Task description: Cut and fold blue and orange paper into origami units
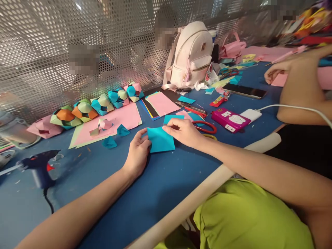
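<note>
A small square of blue paper (161, 141) is held up between my two hands, just above the blue table. My left hand (138, 150) grips its left edge, thumb and fingers closed on it. At the upper right corner, my right hand (183, 132) pinches the same paper between thumb and fingertips. Two small folded blue paper pieces (122, 130) lie to the left of my left hand. Beyond them a small pink and green folded piece (105, 123) rests on stacked pink sheets (121, 117). Red-handled scissors (207, 127) lie partly hidden behind my right hand.
A row of folded paper balls (84, 110) lines the mesh wall. A glue gun (40, 167) stands at left. A white backpack (193, 57), a phone (245, 90) and a purple power bank (229, 120) with a white cable sit right. Another person's arm (298, 83) rests at far right.
</note>
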A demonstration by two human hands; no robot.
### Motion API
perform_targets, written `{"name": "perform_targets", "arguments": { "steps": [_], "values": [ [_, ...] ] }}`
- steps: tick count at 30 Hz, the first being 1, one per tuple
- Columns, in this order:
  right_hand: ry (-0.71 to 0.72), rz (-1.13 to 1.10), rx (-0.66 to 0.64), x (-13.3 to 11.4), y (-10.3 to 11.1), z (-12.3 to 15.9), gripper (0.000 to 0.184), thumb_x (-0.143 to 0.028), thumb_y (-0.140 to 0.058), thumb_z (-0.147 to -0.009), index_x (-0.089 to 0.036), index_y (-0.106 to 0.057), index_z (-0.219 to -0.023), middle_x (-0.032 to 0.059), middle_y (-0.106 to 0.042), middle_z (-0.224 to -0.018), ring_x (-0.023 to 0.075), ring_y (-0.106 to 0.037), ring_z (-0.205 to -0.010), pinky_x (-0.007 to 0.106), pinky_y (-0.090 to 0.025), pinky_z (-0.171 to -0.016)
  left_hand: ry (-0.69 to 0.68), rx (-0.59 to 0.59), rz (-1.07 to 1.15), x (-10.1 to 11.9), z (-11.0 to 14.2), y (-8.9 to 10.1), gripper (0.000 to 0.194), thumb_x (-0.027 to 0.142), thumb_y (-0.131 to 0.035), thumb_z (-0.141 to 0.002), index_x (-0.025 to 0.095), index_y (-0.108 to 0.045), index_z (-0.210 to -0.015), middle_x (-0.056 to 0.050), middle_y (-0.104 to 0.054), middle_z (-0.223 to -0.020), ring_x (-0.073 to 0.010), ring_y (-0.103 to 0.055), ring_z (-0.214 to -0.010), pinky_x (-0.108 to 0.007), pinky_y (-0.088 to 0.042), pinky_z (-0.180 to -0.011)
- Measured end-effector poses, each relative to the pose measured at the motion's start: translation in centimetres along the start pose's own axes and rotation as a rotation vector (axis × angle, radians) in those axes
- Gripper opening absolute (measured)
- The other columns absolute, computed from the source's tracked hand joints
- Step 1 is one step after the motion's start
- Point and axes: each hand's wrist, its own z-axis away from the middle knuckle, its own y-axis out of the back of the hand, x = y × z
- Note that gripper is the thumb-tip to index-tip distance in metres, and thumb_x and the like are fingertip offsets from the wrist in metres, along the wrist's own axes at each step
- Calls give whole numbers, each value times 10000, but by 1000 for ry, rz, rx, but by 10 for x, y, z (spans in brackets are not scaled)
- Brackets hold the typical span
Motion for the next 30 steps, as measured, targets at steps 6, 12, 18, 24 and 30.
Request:
{"name": "perform_targets", "arguments": {
  "steps": [6,12,18,24,30],
  "values": [
    [16,46,64,0,3,-1,391,-517,-509,-859,-202,-444,-637,-28,-430,-600,110,-369,-589,258,-323,-574,-63,-74,-20,0,-1,-4,477,161,-673,-700,164,-487,-1139,9,-663,-794,-125,-598,-647,-267,-443,-642],
    [84,144,21,1,9,2,291,-426,-570,-846,-184,-507,-696,-21,-487,-644,111,-424,-624,252,-355,-617,-141,-87,-110,-5,-5,-6,454,98,-647,-682,157,-491,-1105,21,-655,-719,-123,-600,-573,-251,-474,-571],
    [173,184,4,11,12,-1,197,-311,-635,-832,-197,-526,-714,-18,-537,-709,120,-478,-700,266,-394,-674,-194,-68,-207,-9,-9,-9,459,3,-622,-689,155,-502,-1105,13,-665,-741,-160,-642,-654,-300,-526,-645],
    [277,133,0,4,13,0,177,-230,-611,-835,-192,-511,-694,-35,-494,-645,101,-441,-621,260,-373,-624,-185,-48,-237,-2,-3,-14,407,54,-631,-694,182,-507,-1061,10,-683,-745,-198,-692,-709,-322,-574,-636],
    [302,64,-3,5,9,-3,174,-205,-578,-839,-167,-501,-688,-41,-477,-628,83,-410,-586,237,-346,-598,-160,-46,-252,0,-2,-13,419,160,-663,-713,165,-491,-1096,-29,-705,-834,-187,-698,-697,-285,-565,-581]
  ]
}}
